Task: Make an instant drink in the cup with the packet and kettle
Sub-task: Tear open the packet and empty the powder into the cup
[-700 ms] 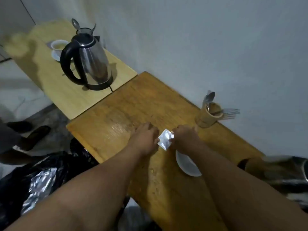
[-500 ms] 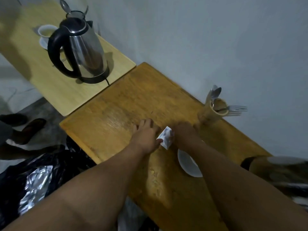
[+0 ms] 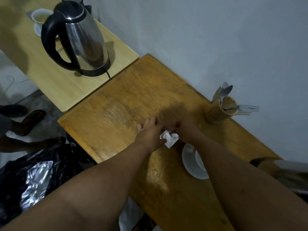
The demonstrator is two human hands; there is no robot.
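crumpled foil packet (image 3: 170,139) btwn both hands, scuffed wood table (image 3: 116,114)

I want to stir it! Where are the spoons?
In the head view, the spoons stand in a wooden holder at the table's far right, by the wall, beyond the right hand.

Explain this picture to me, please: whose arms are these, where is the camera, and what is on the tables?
No machine here: a person wears a camera on the head, so you look down along their bare arms. The left hand and right hand together pinch a small silvery packet above the darker wooden table. Beside the right forearm sits a white cup on a saucer, partly hidden. Near the wall stands a wooden holder with spoons and forks. On the paler table stands a steel kettle with a black handle, and behind it another cup.
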